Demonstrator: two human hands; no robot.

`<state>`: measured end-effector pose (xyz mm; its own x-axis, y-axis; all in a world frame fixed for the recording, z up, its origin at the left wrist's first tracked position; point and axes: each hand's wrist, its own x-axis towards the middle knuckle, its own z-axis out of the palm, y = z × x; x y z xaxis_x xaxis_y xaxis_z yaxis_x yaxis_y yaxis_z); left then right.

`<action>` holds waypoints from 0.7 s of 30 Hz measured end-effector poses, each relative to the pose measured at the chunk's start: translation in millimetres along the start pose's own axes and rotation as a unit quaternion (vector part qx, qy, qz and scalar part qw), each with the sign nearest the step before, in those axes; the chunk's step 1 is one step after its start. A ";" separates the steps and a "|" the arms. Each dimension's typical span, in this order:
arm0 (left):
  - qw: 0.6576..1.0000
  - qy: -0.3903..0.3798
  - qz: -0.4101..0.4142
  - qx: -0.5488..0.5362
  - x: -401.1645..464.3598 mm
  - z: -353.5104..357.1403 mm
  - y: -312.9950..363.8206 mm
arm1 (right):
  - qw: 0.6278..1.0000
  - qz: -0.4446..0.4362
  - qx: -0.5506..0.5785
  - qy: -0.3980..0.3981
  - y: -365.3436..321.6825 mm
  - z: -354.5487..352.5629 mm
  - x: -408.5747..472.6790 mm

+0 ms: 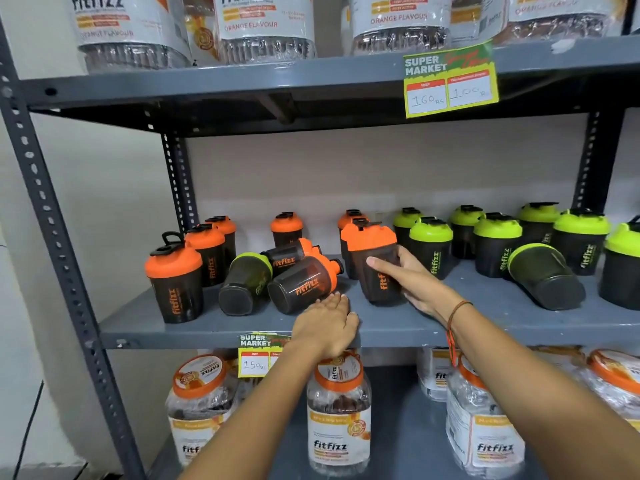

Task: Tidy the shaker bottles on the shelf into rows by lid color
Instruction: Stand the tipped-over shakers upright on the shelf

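While right hand (403, 278) grips tilted orange-lid shaker (375, 263) | left hand (327, 325) flat, fingers apart, beside fallen shaker (303, 284)

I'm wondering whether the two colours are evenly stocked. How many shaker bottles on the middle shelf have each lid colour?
Orange-lid shakers: 8 clearly seen (2 lying down); another may be hidden behind the held one
Green-lid shakers: 9 (2 lying down)
Total: 17 clearly seen

Eight orange-lidded shakers (174, 278), nine green-lidded shakers (431, 247), two hands (325, 327).
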<state>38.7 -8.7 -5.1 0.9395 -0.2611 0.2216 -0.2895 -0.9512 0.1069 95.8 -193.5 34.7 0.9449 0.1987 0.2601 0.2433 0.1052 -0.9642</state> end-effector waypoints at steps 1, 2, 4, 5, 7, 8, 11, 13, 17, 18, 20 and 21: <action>1.000 0.004 -0.001 0.001 -0.2 0.5 0.1 | 1.000 0.005 0.004 0.000 4.6 0.0 0.5; 1.000 0.007 -0.001 0.003 -0.4 1.0 0.2 | 1.000 0.009 0.007 0.003 9.1 -0.6 1.5; 1.000 0.013 -0.001 0.008 -0.2 2.1 0.2 | 1.000 0.013 0.016 0.010 15.4 -1.9 3.5; 1.000 0.015 0.000 0.010 0.3 2.4 0.1 | 1.000 0.014 0.018 0.010 16.9 -2.8 3.9; 1.000 0.018 0.000 0.012 1.3 3.3 -0.4 | 1.000 0.014 0.013 -0.003 18.3 -5.9 3.9; 1.000 0.019 0.001 0.013 1.6 3.9 -0.5 | 1.000 0.012 0.001 -0.011 18.4 -7.6 3.5; 1.000 0.023 0.002 0.013 2.6 5.8 -1.4 | 0.999 0.006 -0.046 -0.021 19.9 -10.5 2.6; 1.000 0.024 -0.002 0.015 3.7 6.5 -2.0 | 0.998 0.000 -0.057 -0.018 21.8 -11.9 1.6; 1.000 0.021 -0.001 0.015 5.9 8.0 -3.9 | 0.994 -0.014 -0.107 -0.023 16.3 -18.8 -7.8; 1.000 0.022 0.000 0.014 6.2 8.6 -4.7 | 0.992 -0.020 -0.123 -0.024 12.0 -23.2 -11.7; 1.000 0.025 0.003 0.015 7.5 9.9 -6.6 | 0.987 -0.039 -0.154 0.006 -1.8 -36.1 -20.0; 0.999 0.026 0.005 0.017 8.6 10.6 -7.5 | 0.982 -0.062 -0.169 0.047 -11.5 -44.1 -24.1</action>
<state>50.9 -5.6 -14.3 0.9254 -0.2623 0.2735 -0.2917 -0.9538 0.0719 79.9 -242.5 37.3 0.9154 0.1123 0.3864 0.4020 -0.2104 -0.8911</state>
